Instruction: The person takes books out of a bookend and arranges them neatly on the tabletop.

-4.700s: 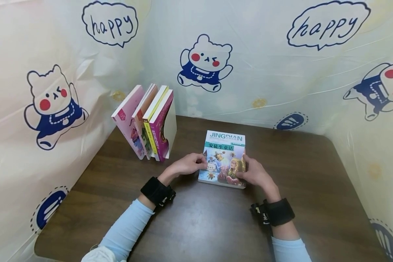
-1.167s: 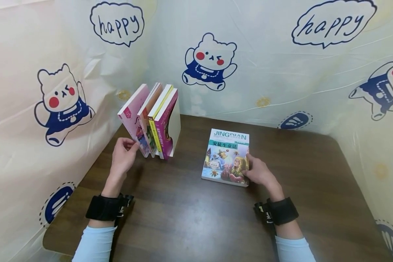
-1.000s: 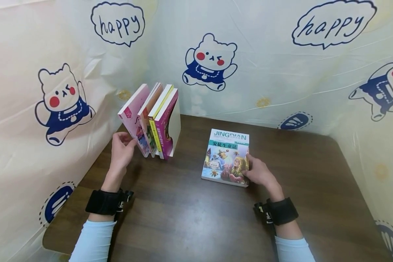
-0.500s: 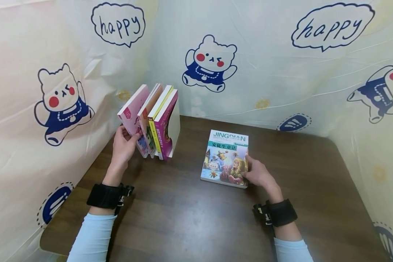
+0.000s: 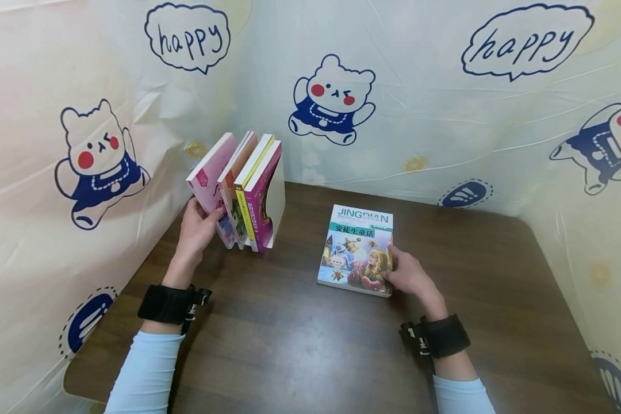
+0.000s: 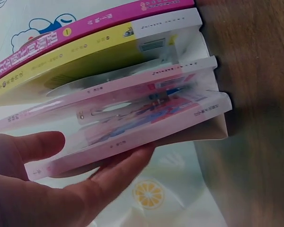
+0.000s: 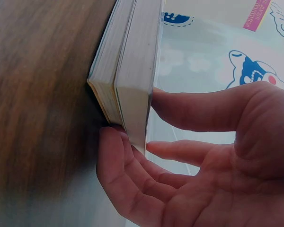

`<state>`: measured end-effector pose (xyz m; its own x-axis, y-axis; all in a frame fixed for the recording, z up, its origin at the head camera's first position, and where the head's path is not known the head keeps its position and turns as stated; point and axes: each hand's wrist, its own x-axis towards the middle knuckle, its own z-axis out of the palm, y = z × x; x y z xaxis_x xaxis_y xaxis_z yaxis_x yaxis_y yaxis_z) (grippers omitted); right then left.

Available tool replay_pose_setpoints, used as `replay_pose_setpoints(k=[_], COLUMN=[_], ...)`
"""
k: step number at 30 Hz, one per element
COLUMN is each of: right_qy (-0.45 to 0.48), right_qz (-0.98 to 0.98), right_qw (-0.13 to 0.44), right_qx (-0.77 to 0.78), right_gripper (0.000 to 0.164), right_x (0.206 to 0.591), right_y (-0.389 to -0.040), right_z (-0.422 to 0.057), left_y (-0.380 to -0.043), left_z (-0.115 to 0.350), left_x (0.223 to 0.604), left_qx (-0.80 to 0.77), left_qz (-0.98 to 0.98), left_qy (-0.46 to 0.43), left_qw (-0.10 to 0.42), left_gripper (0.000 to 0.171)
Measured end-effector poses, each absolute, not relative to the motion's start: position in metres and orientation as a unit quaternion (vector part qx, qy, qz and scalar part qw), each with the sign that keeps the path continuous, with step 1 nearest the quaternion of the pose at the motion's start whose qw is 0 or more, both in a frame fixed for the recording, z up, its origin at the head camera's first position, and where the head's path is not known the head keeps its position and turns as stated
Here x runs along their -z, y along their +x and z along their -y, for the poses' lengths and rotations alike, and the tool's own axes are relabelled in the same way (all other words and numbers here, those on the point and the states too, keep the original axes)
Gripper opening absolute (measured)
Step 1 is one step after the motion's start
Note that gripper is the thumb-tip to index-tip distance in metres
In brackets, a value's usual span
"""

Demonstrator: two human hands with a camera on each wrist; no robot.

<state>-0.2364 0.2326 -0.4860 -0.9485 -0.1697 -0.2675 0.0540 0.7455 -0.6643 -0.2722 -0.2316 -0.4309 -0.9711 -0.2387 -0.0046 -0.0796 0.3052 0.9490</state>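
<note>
My left hand (image 5: pixel 194 230) is at the pink book (image 5: pixel 207 175), the leftmost of a leaning row. In the left wrist view the thumb is on its inner side and the fingers (image 6: pixel 125 172) lie along its outer cover. To its right stand a thin pinkish-orange book (image 5: pixel 232 172), a yellow-spined book (image 5: pixel 243 213) and a magenta book (image 5: pixel 261 213). My right hand (image 5: pixel 411 276) grips the right edge of a storybook (image 5: pixel 357 247) marked JINGDIAN, thumb on the cover. In the right wrist view two page blocks (image 7: pixel 137 71) show one against the other, fingers curled at their edge.
A white bookend panel (image 5: pixel 276 201) stands at the right of the row. The brown wooden table (image 5: pixel 300 351) ends at a pale curtain (image 5: pixel 409 86) printed with bears, which closes off the back and sides.
My left hand has left the storybook's left edge, moved left to the row and come up around the pink book. My right hand stays at the storybook's right edge.
</note>
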Motion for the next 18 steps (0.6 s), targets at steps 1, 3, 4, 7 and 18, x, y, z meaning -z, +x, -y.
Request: replay_pose_setpoints(k=[1,3,4,7,18], right_qy=[-0.03,-0.029,-0.029,-0.025,-0.019], right_qz=[-0.92,-0.919,-0.918,-0.917,-0.916], right_qw=[0.158,0.159,0.16,0.162,0.161], right_qx=[0.357,0.359,0.36,0.364,0.367], right_gripper=[0.078,0.078,0.078,0.078,0.077], right_x=[0.4862,0.4863,0.4862,0.4863,0.4856], right_y=[-0.2366,-0.2367,-0.2367,-0.2367,-0.2358], right_z=[-0.2327,-0.2327,-0.2326,-0.2327,-0.2335], left_y=[-0.2731,-0.2749,-0.2759,-0.278,-0.2792], left_z=[0.2321,0.2335,0.2344,0.2361,0.238], left_x=[0.4314,0.4327,0.4336,0.4353,0.4386], left_qx=[0.581,0.58,0.58,0.578,0.569], left_qz=[0.806,0.808,0.808,0.811,0.819], left_qy=[0.096,0.088,0.084,0.072,0.041], left_qw=[0.066,0.061,0.06,0.057,0.064], left_gripper=[0.07,0.072,0.072,0.072,0.071])
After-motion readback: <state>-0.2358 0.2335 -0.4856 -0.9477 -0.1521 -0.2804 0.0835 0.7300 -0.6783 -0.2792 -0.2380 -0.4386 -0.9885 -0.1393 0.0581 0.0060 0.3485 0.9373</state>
